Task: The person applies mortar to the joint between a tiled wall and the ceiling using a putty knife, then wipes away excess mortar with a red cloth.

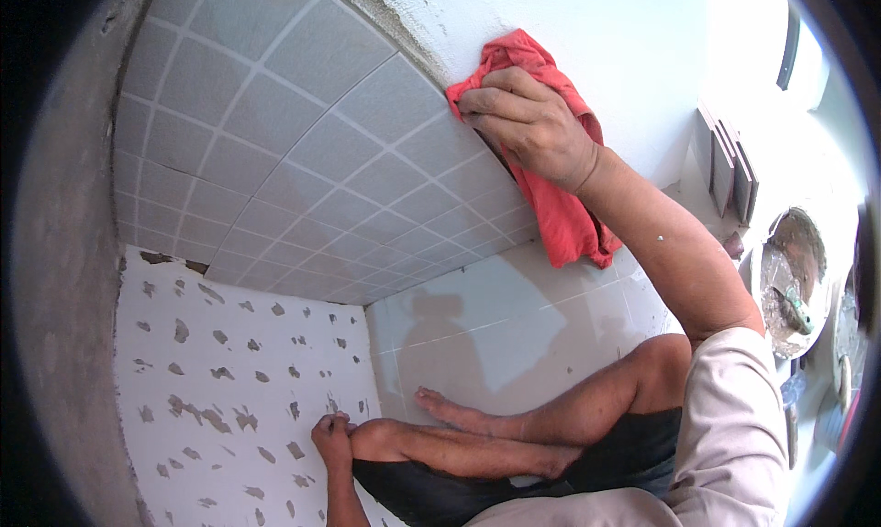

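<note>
My right hand point(537, 128), fingers bent, grips a bunched red cloth point(564, 210) at the top edge of the grey tiled wall point(340, 151). The cloth presses near the rough seam where tile meets white plaster, and its loose end hangs down over the tiles. Low on the left, my left hand point(333, 435) lies against my bent knee with its fingers curled in. Whatever those fingers may hold is hidden.
Chipped white wall point(220, 380) stands at the left, beside a bare grey edge point(64, 252). Pale floor tiles point(459, 334) lie under my crossed legs. At the right are several leaning tiles point(725, 165) and a mortar-smeared basin point(794, 261) with a green-handled tool point(797, 309).
</note>
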